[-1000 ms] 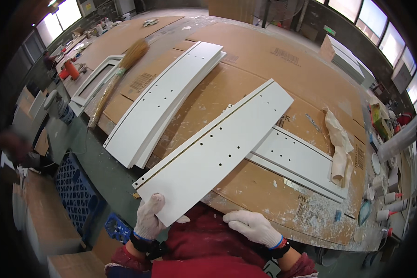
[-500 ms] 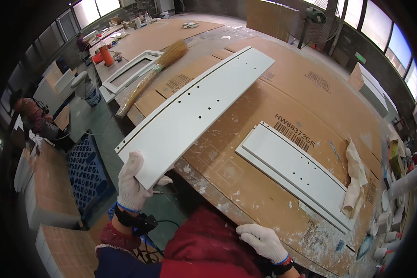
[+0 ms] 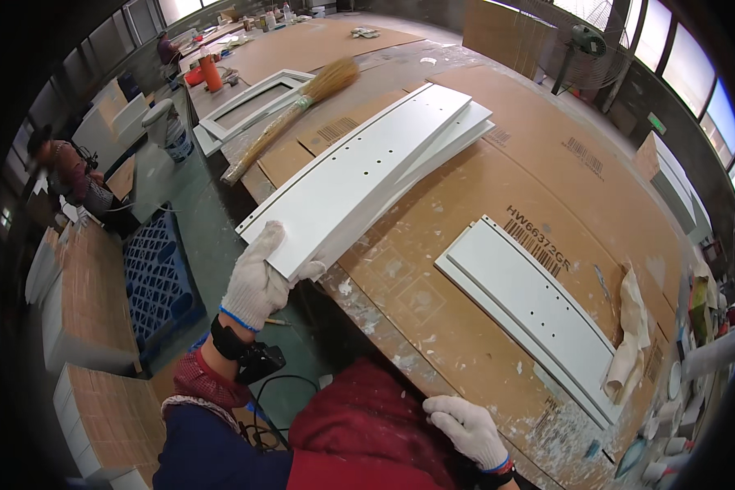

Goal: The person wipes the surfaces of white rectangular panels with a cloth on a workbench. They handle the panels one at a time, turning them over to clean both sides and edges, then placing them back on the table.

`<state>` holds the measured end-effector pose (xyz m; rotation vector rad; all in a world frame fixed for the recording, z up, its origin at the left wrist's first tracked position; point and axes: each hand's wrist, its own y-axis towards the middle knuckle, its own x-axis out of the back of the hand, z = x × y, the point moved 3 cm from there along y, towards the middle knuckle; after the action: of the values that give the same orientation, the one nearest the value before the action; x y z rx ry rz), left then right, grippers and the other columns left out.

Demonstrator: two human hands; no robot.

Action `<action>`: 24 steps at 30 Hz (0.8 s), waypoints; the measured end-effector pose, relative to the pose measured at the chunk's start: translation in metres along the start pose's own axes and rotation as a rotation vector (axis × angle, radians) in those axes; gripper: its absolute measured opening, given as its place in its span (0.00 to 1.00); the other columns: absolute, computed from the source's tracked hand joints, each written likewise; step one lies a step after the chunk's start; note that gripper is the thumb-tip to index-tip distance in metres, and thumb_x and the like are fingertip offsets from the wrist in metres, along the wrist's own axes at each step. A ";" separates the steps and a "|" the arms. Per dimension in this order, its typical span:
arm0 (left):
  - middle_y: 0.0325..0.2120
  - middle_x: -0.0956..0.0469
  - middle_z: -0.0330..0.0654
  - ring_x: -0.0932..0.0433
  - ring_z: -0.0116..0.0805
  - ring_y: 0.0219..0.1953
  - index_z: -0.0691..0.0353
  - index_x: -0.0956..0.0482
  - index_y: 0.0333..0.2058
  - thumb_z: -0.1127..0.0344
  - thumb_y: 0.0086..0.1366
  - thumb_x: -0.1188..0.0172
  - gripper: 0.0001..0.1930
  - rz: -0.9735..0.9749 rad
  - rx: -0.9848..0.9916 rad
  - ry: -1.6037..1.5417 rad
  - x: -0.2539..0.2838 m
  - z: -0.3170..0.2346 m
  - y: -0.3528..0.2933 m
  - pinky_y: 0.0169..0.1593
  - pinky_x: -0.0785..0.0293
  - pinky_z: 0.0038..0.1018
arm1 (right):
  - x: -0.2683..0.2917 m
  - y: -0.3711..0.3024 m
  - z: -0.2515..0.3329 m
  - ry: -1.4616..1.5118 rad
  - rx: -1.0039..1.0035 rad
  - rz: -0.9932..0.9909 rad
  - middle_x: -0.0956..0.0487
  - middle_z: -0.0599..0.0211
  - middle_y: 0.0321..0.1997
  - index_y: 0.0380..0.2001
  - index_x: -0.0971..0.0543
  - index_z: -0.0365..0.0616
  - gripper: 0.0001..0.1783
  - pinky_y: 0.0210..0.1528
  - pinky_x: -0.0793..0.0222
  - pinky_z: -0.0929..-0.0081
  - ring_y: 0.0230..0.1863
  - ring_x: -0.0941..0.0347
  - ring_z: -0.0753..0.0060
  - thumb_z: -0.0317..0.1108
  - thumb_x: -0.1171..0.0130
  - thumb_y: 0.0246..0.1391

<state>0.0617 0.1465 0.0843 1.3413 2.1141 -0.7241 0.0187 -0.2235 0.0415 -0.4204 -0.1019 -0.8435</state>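
Observation:
My left hand (image 3: 257,278), in a white knitted glove, grips the near end of a long white panel (image 3: 335,184) with several dark holes and a groove along one edge. The panel slants away over the table's left part. A second white panel (image 3: 445,147) shows below its right edge; whether my left fingers also hold this one cannot be told. My right hand (image 3: 468,431), gloved too, rests at the table's front edge with its fingers loosely extended and nothing seen in them. Two more white panels (image 3: 531,306) lie stacked on the cardboard to the right.
Cardboard (image 3: 433,269) covers the table. A straw broom (image 3: 294,110) and a white frame (image 3: 249,106) lie at the far left. Crumpled paper (image 3: 629,335) sits by the right stack. A blue pallet (image 3: 162,282) and piled boards (image 3: 94,306) stand left, near another person (image 3: 65,171).
My left hand has tilted and turned the long panel, and the second panel beneath it has come into sight. My right hand stays at the table edge. The view has shifted slightly.

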 end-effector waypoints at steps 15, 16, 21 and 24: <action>0.19 0.24 0.46 0.23 0.35 0.18 0.68 0.25 0.32 0.42 0.65 0.46 0.28 -0.174 0.366 0.750 0.012 -0.039 -0.006 0.17 0.26 0.27 | 0.019 0.018 0.028 -0.249 0.009 0.076 0.20 0.59 0.44 0.45 0.21 0.45 0.14 0.49 0.29 0.71 0.46 0.23 0.61 0.37 0.41 0.56; 0.16 0.25 0.45 0.25 0.35 0.15 0.67 0.24 0.27 0.41 0.65 0.46 0.28 -0.182 0.387 0.856 0.011 -0.044 -0.011 0.16 0.28 0.27 | 0.025 0.024 0.041 -0.298 0.046 0.037 0.20 0.58 0.44 0.46 0.22 0.45 0.16 0.49 0.29 0.71 0.46 0.23 0.61 0.37 0.41 0.55; 0.17 0.27 0.38 0.28 0.25 0.16 0.67 0.25 0.25 0.48 0.64 0.42 0.23 -0.076 0.265 0.848 0.026 -0.032 -0.021 0.19 0.31 0.20 | 0.047 0.097 0.114 -0.569 0.521 -0.142 0.26 0.44 0.53 0.56 0.31 0.34 0.29 0.53 0.30 0.65 0.54 0.27 0.47 0.41 0.40 0.55; 0.19 0.27 0.34 0.30 0.19 0.19 0.66 0.24 0.32 0.47 0.60 0.37 0.22 -0.156 0.221 0.862 0.017 -0.016 -0.020 0.22 0.32 0.17 | 0.035 0.170 0.167 -0.915 0.876 -0.242 0.30 0.43 0.58 0.58 0.33 0.33 0.38 0.61 0.38 0.59 0.62 0.35 0.43 0.56 0.47 0.58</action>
<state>0.0343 0.1606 0.0872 1.8511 2.8888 -0.4848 0.1811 -0.0812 0.1478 0.0748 -1.3386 -0.7022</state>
